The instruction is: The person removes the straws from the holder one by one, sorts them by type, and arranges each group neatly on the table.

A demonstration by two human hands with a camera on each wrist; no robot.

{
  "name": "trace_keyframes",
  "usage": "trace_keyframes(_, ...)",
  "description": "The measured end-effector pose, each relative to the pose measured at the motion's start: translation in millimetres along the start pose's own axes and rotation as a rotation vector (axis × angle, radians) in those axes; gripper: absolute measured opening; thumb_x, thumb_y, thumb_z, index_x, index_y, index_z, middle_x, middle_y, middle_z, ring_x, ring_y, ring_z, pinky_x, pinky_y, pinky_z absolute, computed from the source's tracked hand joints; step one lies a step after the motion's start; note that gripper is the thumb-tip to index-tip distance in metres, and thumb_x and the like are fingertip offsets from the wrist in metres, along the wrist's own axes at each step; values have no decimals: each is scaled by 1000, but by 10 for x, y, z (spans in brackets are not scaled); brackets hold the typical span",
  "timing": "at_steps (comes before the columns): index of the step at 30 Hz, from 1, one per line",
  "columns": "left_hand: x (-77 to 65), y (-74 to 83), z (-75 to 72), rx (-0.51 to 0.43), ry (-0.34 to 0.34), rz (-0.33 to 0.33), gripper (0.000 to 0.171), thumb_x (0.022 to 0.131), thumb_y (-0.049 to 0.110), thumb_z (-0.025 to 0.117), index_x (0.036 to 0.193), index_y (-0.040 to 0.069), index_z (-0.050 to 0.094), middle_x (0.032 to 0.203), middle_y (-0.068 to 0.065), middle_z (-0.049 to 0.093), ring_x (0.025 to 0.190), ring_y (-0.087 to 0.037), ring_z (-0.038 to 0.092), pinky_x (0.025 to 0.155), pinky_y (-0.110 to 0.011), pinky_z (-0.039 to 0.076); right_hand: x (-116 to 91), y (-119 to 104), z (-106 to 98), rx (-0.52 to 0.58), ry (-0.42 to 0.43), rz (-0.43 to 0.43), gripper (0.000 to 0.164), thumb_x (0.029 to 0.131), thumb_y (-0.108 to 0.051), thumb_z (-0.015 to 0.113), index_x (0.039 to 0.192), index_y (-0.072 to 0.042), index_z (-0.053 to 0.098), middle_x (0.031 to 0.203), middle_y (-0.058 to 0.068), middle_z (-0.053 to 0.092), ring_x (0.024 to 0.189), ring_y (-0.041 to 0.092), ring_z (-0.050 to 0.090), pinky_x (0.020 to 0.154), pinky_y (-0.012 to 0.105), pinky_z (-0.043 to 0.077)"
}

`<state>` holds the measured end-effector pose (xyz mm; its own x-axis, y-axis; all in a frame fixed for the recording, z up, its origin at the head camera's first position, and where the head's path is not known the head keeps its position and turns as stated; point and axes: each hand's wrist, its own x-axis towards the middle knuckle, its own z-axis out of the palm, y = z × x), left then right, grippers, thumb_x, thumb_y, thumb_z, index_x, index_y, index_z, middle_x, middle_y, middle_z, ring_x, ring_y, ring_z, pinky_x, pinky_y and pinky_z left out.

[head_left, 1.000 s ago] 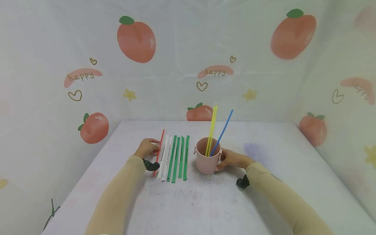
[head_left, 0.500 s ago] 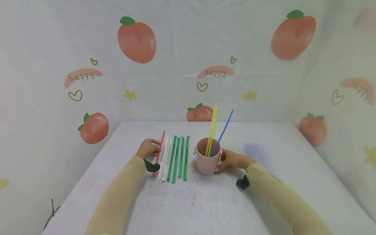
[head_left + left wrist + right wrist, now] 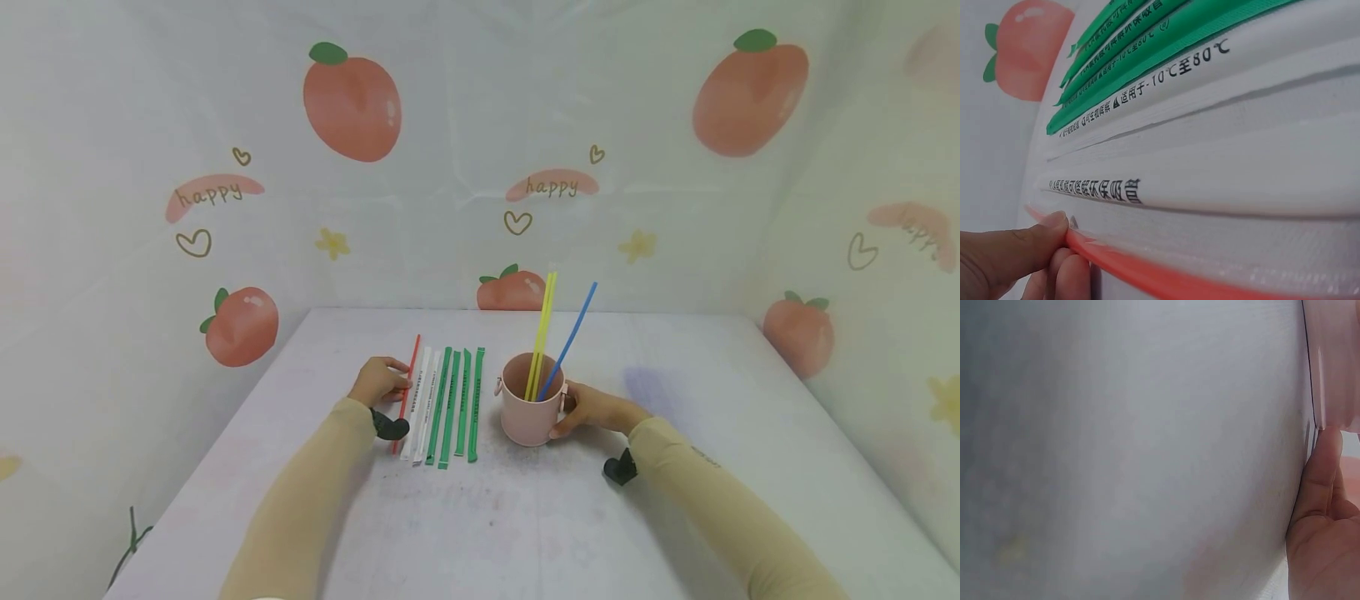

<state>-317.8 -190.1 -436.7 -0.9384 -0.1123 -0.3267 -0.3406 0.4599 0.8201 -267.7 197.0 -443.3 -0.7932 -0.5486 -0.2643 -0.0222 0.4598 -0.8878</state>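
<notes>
In the head view my left hand (image 3: 377, 381) is at the left end of a row of straws. Its thumb and fingertips pinch a red straw (image 3: 1129, 265), which lies alongside two white paper-wrapped straws (image 3: 417, 400). My right hand (image 3: 597, 407) holds the right side of a small pink bucket (image 3: 525, 425), its thumb low at the front and the other fingers partly hidden behind. Two yellow straws (image 3: 545, 308) and a blue straw (image 3: 579, 319) lean inside the bucket. The right wrist view shows the thumb against the bucket's lower edge.
Several green-wrapped straws (image 3: 452, 392) lie side by side between the white ones and the bucket. The white tabletop (image 3: 480, 533) reaches back to a fruit-printed curtain (image 3: 450, 108). A dark green cord (image 3: 133, 537) hangs at the table's left edge.
Both hands keep their places on the red straw and the bucket. The left hand has shifted very slightly to the right; the straws in the bucket have not moved.
</notes>
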Motion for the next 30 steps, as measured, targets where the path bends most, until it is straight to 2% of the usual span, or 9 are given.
trace_keyframes(6, 26, -15, -6, -17, -7, -23, 41, 85, 2, 71, 124, 0, 60, 73, -3, 62, 55, -7, 56, 52, -17, 53, 10, 5, 1, -14, 12, 28, 73, 75, -11, 82, 135, -1, 41, 110, 8, 43, 107, 26, 36, 92, 38, 33)
trace_keyframes(12, 18, -13, -22, -42, -13, -24, 42, 85, 1, 71, 125, 0, 61, 74, -3, 61, 54, -6, 56, 53, -17, 53, 16, 13, -1, -19, 7, 22, 75, 75, -12, 82, 137, -1, 41, 116, 7, 46, 109, 25, 38, 97, 38, 33)
trace_keyframes(19, -4, -5, -42, -35, -17, -19, 42, 86, 3, 71, 126, 0, 60, 77, -4, 62, 55, -6, 57, 54, -17, 53, 12, -2, -7, -14, 8, 10, 67, 75, -9, 81, 130, 0, 44, 102, 6, 41, 100, 24, 37, 83, 36, 32)
trace_keyframes(24, 0, 1, -43, -34, -11, -27, 42, 86, 3, 71, 126, 0, 59, 77, -4, 62, 56, -7, 57, 54, -18, 54, 10, -15, -10, -24, 10, 6, 62, 75, -8, 82, 126, 0, 46, 98, 5, 41, 98, 24, 37, 81, 35, 33)
trace_keyframes(30, 2, -2, -45, -46, -16, -30, 43, 87, 4, 71, 128, 0, 59, 79, -4, 63, 56, -7, 58, 55, -18, 55, 10, -10, -13, -26, 9, 12, 64, 76, -9, 82, 128, -1, 46, 102, 5, 43, 100, 24, 38, 84, 35, 33)
